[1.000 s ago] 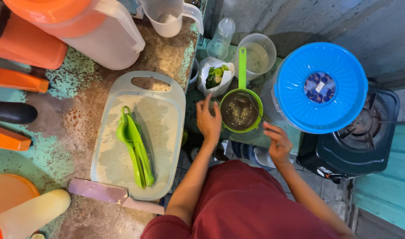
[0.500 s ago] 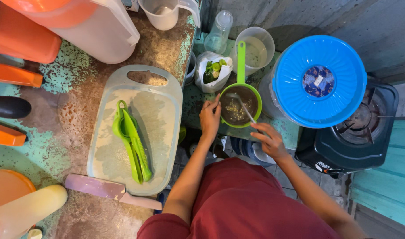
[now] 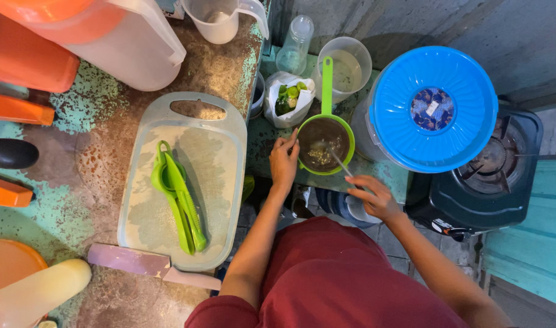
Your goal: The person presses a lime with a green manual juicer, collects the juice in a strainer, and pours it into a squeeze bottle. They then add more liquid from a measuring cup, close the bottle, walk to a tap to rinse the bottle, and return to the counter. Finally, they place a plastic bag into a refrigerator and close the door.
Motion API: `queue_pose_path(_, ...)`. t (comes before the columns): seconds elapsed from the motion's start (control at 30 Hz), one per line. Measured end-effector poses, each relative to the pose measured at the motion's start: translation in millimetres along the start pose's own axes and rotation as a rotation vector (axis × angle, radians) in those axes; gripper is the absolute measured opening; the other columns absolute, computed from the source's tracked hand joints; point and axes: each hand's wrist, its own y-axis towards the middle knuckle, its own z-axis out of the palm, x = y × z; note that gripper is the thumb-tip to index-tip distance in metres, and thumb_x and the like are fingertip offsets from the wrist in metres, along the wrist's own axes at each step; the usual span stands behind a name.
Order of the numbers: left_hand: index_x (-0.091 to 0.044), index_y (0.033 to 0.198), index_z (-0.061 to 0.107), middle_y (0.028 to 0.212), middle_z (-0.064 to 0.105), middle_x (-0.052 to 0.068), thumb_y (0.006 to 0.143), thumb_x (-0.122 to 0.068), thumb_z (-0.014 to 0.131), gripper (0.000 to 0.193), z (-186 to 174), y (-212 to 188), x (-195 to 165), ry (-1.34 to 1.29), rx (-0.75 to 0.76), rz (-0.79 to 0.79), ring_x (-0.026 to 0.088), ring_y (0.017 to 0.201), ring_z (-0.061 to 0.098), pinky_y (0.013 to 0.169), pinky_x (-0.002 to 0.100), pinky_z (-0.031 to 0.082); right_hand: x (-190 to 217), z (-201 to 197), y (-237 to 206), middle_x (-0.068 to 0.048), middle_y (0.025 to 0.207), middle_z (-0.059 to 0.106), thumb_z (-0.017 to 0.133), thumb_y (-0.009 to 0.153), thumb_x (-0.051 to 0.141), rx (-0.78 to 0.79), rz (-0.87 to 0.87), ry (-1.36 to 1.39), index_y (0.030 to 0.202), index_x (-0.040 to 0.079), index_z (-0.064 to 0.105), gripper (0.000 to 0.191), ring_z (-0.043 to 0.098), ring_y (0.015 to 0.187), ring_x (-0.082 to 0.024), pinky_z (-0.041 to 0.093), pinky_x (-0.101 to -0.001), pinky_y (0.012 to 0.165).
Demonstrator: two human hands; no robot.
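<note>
Green strainer (image 3: 324, 143) sits on low surface (image 3: 272, 155) between cutting board (image 3: 184, 176) and blue-lidded tub (image 3: 433, 109), holding dark liquid with pale bits. Left hand (image 3: 284, 164) fingers pressed on its rim; right hand (image 3: 375, 197) fingers pinch a spoon (image 3: 338, 161) dipped inside. Behind: bag of limes (image 3: 289, 97), clear cup (image 3: 349, 67) of cloudy liquid.

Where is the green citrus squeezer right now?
In the head view, the green citrus squeezer lies on the pale cutting board, left of the left hand and the green strainer.

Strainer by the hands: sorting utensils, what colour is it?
Bright green strainer, seen clearly from the head view.
</note>
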Motion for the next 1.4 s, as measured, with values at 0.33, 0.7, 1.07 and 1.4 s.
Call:
queue_pose_path(0.33, -0.015, 0.136, 0.067, 0.087, 0.063, 0.01, 0.098, -0.019, 0.064, 0.038, -3, 3, -1, 0.001, 0.0, 0.011, 0.022, 0.073, 0.064, 0.07, 0.037, 0.052, -2, -11, 13, -0.014, 0.13, 0.068, 0.063, 0.08, -0.014, -0.007, 0.023, 0.066, 0.113, 0.007, 0.065, 0.039, 0.068, 0.114, -0.036, 0.057, -0.044, 0.095)
queue_pose_path(0.7, -0.011, 0.141, 0.062, 0.094, 0.071, 0.018, 0.099, -0.02, 0.064, 0.043, -3, 6, 5, 0.023, 0.034, 0.034, 0.028, 0.074, 0.067, 0.072, 0.04, 0.054, 15, -14, 12, -0.016, 0.128, 0.067, 0.064, 0.079, -0.012, 0.011, 0.008, -0.062, 0.116, 0.006, 0.062, 0.041, 0.069, 0.107, -0.036, 0.058, -0.0422, 0.087)
queue_pose_path(1.07, -0.012, 0.137, 0.065, 0.112, 0.07, 0.022, 0.101, -0.014, 0.059, 0.037, -5, 3, 4, 0.017, 0.052, 0.086, 0.039, 0.102, 0.069, 0.086, 0.043, 0.054, 30, 16, -7, -0.015, 0.125, 0.065, 0.061, 0.089, -0.007, -0.096, 0.278, -0.144, 0.121, 0.006, 0.062, 0.035, 0.068, 0.102, -0.033, 0.056, -0.0405, 0.083)
queue_pose_path(1.4, -0.013, 0.138, 0.064, 0.105, 0.07, 0.021, 0.1, -0.015, 0.059, 0.038, -4, 3, 4, -0.015, 0.071, 0.035, 0.037, 0.095, 0.07, 0.082, 0.042, 0.054, 52, 55, -4, -0.018, 0.115, 0.062, 0.042, 0.11, 0.002, -0.383, 0.603, 0.161, 0.119, 0.0, 0.059, 0.019, 0.072, 0.098, -0.024, 0.055, -0.0332, 0.086)
